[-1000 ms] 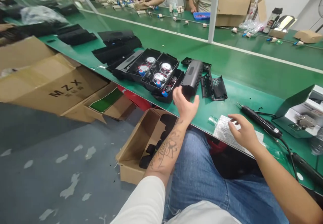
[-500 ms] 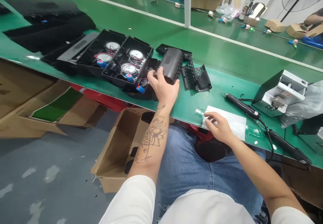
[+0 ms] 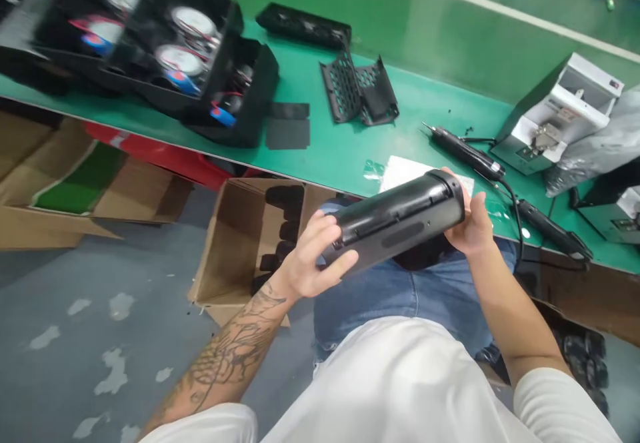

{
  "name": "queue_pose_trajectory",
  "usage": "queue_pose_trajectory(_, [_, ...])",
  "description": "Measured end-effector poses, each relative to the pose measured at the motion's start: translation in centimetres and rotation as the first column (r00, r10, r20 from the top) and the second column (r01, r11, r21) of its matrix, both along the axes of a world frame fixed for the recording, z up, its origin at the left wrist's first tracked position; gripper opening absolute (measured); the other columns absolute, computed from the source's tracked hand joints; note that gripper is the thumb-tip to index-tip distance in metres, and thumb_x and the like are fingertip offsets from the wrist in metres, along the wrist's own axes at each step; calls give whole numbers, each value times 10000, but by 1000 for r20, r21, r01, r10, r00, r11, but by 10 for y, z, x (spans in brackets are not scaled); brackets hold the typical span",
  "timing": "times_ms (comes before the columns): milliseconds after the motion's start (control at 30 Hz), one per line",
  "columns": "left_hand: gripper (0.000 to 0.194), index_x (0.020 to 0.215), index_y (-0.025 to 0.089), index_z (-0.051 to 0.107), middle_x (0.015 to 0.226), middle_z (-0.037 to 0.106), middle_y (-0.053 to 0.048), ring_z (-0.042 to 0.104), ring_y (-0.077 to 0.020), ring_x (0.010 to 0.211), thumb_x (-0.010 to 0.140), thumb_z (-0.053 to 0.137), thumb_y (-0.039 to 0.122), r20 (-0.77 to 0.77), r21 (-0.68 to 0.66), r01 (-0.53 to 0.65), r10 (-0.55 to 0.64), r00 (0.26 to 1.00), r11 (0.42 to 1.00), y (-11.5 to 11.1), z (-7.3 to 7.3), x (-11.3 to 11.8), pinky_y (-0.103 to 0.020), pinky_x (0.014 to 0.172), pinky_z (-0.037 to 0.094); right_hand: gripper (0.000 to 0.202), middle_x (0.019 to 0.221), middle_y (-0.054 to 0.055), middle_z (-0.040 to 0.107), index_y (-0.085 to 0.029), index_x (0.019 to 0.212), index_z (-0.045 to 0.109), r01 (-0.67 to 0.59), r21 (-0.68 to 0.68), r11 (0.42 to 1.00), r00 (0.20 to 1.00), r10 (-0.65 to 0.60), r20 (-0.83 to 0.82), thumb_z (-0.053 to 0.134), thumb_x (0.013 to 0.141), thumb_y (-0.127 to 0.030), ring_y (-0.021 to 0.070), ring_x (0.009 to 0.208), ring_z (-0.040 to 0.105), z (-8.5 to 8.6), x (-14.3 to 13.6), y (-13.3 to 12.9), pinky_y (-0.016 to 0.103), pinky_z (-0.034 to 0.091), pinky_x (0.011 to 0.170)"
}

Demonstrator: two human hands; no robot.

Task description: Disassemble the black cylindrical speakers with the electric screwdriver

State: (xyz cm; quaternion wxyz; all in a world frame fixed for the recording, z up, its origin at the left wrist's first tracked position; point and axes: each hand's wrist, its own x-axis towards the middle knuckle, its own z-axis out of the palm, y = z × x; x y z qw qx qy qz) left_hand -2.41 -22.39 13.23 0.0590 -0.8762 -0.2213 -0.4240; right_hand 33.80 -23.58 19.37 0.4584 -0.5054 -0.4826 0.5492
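Observation:
A long black plastic housing (image 3: 400,223) is held over my lap, tilted up to the right. My left hand (image 3: 317,256) grips its left end, thumb below and fingers over the top. At its right end my right hand (image 3: 470,223) holds on, its fingers partly hidden behind the housing. Behind it, a white sheet (image 3: 400,171) lies on the green bench (image 3: 340,156). Two perforated black parts (image 3: 360,90) and a long black part (image 3: 304,24) rest farther back. Black cases (image 3: 230,96) with round speakers and blue components stand at the left.
An electric screwdriver (image 3: 465,151) and a second one (image 3: 553,230) lie on the right. Beside them stands a metal machine (image 3: 555,116). A flat black piece (image 3: 289,126) is near the cases. An open cardboard box (image 3: 215,256) sits below the bench edge.
The black housing has been lifted off the bench and brought over my lap. My right hand has left the white sheet and taken its right end. The view has shifted.

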Motion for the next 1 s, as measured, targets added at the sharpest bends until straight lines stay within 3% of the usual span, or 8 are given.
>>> queue_pose_trajectory(133, [450,1413,533,603,1427,712,2,661,-285,1518,1008,791,474,56,-3,169,-169,984,986,-2,-18,23,-655,1281,571,1620,1582,196,509,-115,1782,238,135,-58,989,989,-138,-44,652,632,-1176,266,1433,646,-5,17,-51,359,662,1130])
queue_pose_trajectory(267, [999,1729,437,344,1643,630,-131,578,-385,1611,921,893,649,194,-99,310,-288,938,945,5,-23,50,-732,1302,510,1344,1471,121,610,-177,1696,443,400,-82,913,894,-408,-185,786,709,-1022,238,1431,649,-9,18,-94,333,632,1223])
queue_pose_trajectory(400, [1296,1819,369,244,1875,327,-185,386,-468,1726,800,951,746,330,-354,408,-296,897,842,-5,-22,75,-690,1400,384,1215,1362,85,662,-164,1511,643,565,-216,796,769,-603,-213,836,648,-997,234,1321,697,-18,14,-117,335,642,1216])
queue_pose_trajectory(567, [1212,1841,385,40,1938,133,-164,223,-455,1789,960,789,751,336,-712,391,-205,919,583,-39,-25,93,-668,1426,323,1246,1286,93,677,-170,1553,628,652,-255,714,700,-696,-160,831,636,-990,220,1161,730,-37,13,-136,368,668,1142])
queue_pose_trajectory(700, [1163,1840,381,28,1937,163,-157,282,-399,1782,993,713,788,453,-828,463,-108,885,316,-46,-25,95,-571,1411,396,1227,1401,124,632,-181,1683,500,576,-128,808,789,-590,-171,752,771,-964,228,1235,717,-51,17,-149,397,641,1198])
queue_pose_trajectory(767, [1164,1842,356,99,1891,309,-182,413,-395,1726,975,762,763,431,-859,441,-100,897,261,-38,-16,93,-559,1389,436,1267,1508,143,568,-184,1717,436,540,5,842,835,-535,-128,752,776,-971,254,1344,681,-55,24,-151,407,621,1238])
queue_pose_trajectory(833, [1223,1832,328,171,1753,525,-200,598,-398,1587,908,857,743,404,-845,435,-161,900,312,-24,-1,92,-556,1325,517,1362,1627,154,465,-202,1758,351,482,158,862,875,-483,-35,748,744,-1020,286,1469,612,-55,35,-144,421,595,1282])
queue_pose_trajectory(1000, [1244,1707,270,357,1521,641,-179,704,-392,1383,754,940,817,337,-612,364,-185,923,702,28,31,97,-576,1247,582,1364,1790,128,214,-231,1830,182,189,356,915,965,-241,105,730,824,-972,275,1662,437,-40,69,-89,422,444,1453])
